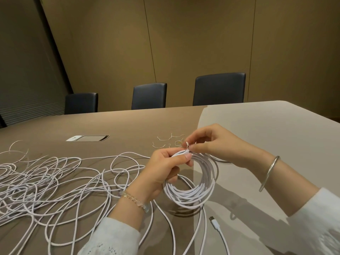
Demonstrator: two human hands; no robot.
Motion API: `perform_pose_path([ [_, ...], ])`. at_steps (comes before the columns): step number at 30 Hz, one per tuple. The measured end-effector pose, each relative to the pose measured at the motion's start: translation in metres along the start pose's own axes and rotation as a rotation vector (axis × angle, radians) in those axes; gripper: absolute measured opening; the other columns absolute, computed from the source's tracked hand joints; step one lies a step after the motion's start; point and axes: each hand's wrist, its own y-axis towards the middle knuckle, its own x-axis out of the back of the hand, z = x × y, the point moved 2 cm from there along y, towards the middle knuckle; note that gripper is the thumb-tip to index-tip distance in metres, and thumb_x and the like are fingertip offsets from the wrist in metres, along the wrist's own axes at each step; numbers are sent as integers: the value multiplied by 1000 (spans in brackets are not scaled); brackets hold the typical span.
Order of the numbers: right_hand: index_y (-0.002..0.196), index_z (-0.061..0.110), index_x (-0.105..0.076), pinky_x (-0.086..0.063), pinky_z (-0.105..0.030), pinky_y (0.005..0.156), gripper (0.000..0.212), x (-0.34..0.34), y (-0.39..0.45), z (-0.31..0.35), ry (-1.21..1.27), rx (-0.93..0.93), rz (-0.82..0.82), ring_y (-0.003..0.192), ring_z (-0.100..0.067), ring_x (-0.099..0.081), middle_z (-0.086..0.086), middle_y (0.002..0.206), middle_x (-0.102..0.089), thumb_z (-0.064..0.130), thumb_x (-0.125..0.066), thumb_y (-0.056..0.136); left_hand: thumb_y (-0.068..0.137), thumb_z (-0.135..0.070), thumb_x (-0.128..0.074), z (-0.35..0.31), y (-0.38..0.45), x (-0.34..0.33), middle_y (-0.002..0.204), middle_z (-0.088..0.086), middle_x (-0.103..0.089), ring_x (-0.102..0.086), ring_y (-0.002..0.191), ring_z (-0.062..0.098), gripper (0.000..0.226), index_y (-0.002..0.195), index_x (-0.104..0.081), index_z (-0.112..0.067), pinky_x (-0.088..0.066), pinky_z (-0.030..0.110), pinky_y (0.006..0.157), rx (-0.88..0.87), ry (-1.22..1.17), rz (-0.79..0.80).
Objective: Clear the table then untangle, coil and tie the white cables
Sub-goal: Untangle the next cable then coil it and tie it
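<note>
A coiled white cable [193, 192] hangs upright above the table, held at its top by my left hand [165, 170], whose fingers curl round the bundled strands. My right hand [207, 142] pinches a thin white twist tie [187, 145] at the top of the coil. A big tangle of white cables [42, 181] spreads over the table to the left. A USB plug end [214, 222] lies on the table below the coil.
Several loose twist ties [165, 140] lie on the brown table [128, 126] just behind my hands. A cable port cover [87, 138] is set into the table at the left. Three dark chairs [219, 89] stand along the far edge.
</note>
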Motion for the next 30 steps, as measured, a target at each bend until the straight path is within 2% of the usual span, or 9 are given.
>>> perform_pose_path([
  [4, 85, 23, -78, -51, -12, 65, 9, 8, -3, 1, 57, 32, 8, 76, -9, -70, 6, 79, -75, 15, -74, 83, 79, -19, -70, 0, -1, 0, 72, 6, -64, -20, 36, 6, 9, 82, -78, -14, -18, 16, 37, 14, -45, 41],
  [7, 88, 18, -79, -53, -14, 66, 9, 10, -3, 2, 34, 54, -5, 74, -11, -71, 5, 78, -75, 12, -75, 82, 76, -21, -70, 0, -1, 1, 72, 6, -63, -19, 35, 4, 15, 84, -77, -11, -20, 14, 34, 43, -113, 70],
  [9, 88, 17, -80, -54, -17, 66, 9, 9, -4, 7, -79, 133, -37, 71, -9, -70, 6, 75, -75, 12, -76, 82, 78, -19, -68, 0, -1, 2, 71, 8, -61, -20, 33, 3, 15, 84, -74, -7, -20, 14, 33, 84, -177, 93],
  [11, 87, 19, -80, -50, -13, 66, 9, 5, -8, 16, -297, 269, -56, 71, -4, -67, 10, 76, -74, 14, -76, 82, 80, -16, -67, 1, -2, 3, 71, 10, -59, -21, 32, 2, 12, 76, -69, -5, -20, 15, 32, 139, -219, 148],
  [14, 88, 20, -80, -44, -11, 68, 9, -5, -10, 29, -531, 417, -3, 75, -3, -60, 9, 91, -72, 14, -75, 83, 82, -7, -63, 1, -6, 5, 66, 13, -59, -24, 29, 1, 13, 70, -60, -4, -19, 13, 32, 237, -258, 232],
  [17, 87, 22, -80, -34, -3, 70, 9, -10, -12, 35, -556, 407, 62, 83, 6, -51, 16, 108, -63, 16, -74, 84, 81, -5, -62, -1, -9, 6, 61, 12, -57, -26, 27, 0, 15, 66, -59, -4, -20, 12, 32, 321, -237, 300],
  [22, 89, 25, -79, -42, -10, 71, 9, -12, -16, 36, -576, 348, 139, 82, -7, -60, 10, 86, -72, 19, -72, 86, 83, -12, -56, -2, -15, 5, 48, 4, -53, -26, 25, -1, 27, 56, -61, -6, -20, 12, 30, 395, -122, 376],
  [26, 91, 25, -79, -48, -15, 71, 8, -9, -16, 35, -584, 298, 99, 75, -6, -61, 10, 82, -72, 23, -72, 87, 82, -12, -64, -7, -13, 6, 53, 6, -52, -23, 28, 1, 23, 59, -62, -10, -17, 12, 33, 337, -21, 273],
  [30, 91, 22, -79, -50, -21, 69, 10, -8, -15, 32, -610, 238, -23, 72, -7, -62, 8, 78, -70, 18, -71, 86, 90, -9, -64, -12, -10, -4, 54, 5, -56, -28, 34, 6, 29, 63, -70, -16, -22, 15, 37, 143, 284, 56],
])
